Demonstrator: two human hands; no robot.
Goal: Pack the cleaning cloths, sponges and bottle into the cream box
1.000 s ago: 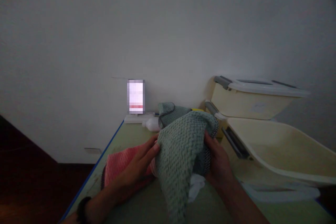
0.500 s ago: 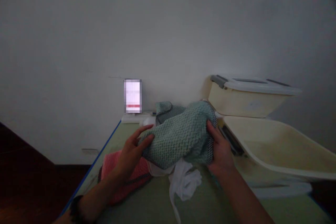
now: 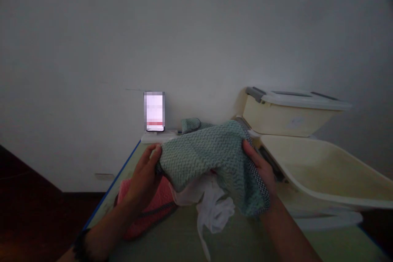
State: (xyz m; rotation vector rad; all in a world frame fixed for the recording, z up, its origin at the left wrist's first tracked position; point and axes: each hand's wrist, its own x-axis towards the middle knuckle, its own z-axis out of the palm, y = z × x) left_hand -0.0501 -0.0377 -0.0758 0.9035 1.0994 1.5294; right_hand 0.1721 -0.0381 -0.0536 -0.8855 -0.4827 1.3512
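Note:
A green textured cloth [image 3: 202,153] with a dark checked edge is stretched between my two hands above the table. My left hand [image 3: 145,172] pinches its left end, thumb on top. On the other side my right hand [image 3: 260,170] grips the checked edge, its fingers hidden behind the fabric. Beneath my left forearm lies a folded pink cloth [image 3: 153,202] with a dark trim. A crumpled white strip [image 3: 216,208] rests on the table under the green cloth, touching or close to a pale, partly covered item [image 3: 188,195]. Another green cloth [image 3: 190,124] shows behind.
A lit phone [image 3: 154,110] stands on a white base [image 3: 156,137] near the wall. To the right are a cream bin with a lid [image 3: 294,116] and a large open cream container [image 3: 325,163]. The green tabletop [image 3: 172,241] has a blue left edge.
My left hand has moved left and now pinches the cloth's end. The cloth is spread wider, and its right side hangs lower beside my right hand.

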